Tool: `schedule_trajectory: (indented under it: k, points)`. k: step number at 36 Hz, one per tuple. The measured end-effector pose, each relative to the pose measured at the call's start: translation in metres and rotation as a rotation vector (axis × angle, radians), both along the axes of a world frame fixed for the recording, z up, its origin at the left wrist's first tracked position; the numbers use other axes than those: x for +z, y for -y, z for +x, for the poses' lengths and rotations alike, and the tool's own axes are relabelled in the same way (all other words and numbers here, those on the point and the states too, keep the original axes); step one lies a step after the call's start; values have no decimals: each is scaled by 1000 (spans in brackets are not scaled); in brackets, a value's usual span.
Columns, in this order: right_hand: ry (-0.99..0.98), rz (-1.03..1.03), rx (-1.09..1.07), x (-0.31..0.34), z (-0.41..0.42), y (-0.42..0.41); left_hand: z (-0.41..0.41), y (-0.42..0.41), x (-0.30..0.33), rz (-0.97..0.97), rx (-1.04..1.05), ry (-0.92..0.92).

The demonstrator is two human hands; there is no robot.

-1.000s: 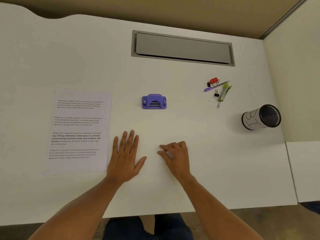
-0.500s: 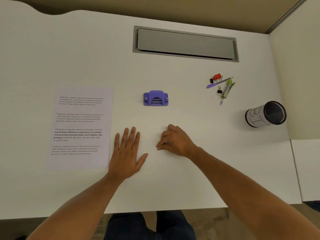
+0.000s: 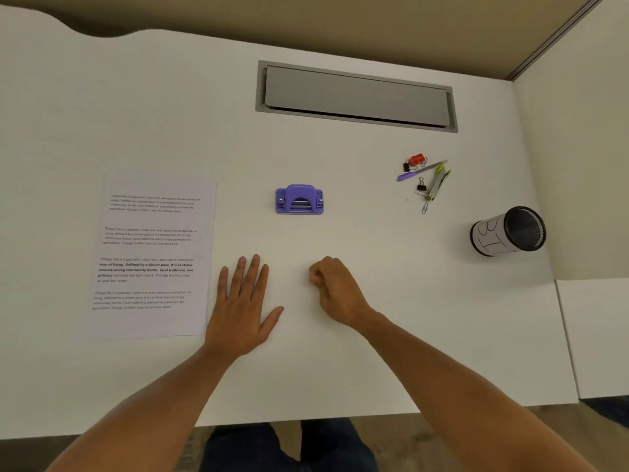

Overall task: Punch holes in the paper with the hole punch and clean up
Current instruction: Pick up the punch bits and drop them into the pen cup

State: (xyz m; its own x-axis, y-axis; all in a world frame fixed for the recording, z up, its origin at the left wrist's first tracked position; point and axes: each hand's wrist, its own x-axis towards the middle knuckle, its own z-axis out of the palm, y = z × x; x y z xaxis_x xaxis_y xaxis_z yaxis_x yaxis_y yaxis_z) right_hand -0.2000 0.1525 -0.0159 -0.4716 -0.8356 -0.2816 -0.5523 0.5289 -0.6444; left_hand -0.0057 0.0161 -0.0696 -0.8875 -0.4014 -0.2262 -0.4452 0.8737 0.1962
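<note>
While flat on the white table, left hand open, fingers spread, just beside the paper near the left edge. Right hand clenched on the bare top, gripping nothing visible. Purple punch mid-table, apart from both hands. Grey hatch near the far edge. Pens and clips toward the far right corner; mesh cup tipped over by the right edge. Beige wall behind.

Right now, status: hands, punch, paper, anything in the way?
Left hand flat on desk, right hand curled, holding nothing. Hole punch untouched ahead of the hands; paper flat, left of left hand. Nothing between hands and punch.
</note>
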Motion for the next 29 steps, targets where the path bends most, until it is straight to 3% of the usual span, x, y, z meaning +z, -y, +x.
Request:
schedule_trajectory:
  k: [5, 11, 15, 21, 29]
  points:
    - [510, -185, -593, 22, -28, -24, 0, 0, 3, -1, 1, 33]
    - [745, -546, -984, 52, -89, -68, 1, 1, 6, 17, 0, 56]
    - [499, -562, -1124, 80, -142, -106, 3, 0, 5, 19, -8, 17]
    - [-9, -325, -1266, 104, -213, -150, 0, -2, 1, 1, -16, -71]
    - [-224, 72, -1102, 98, -266, -173, 0, -1, -1, -17, -14, -56]
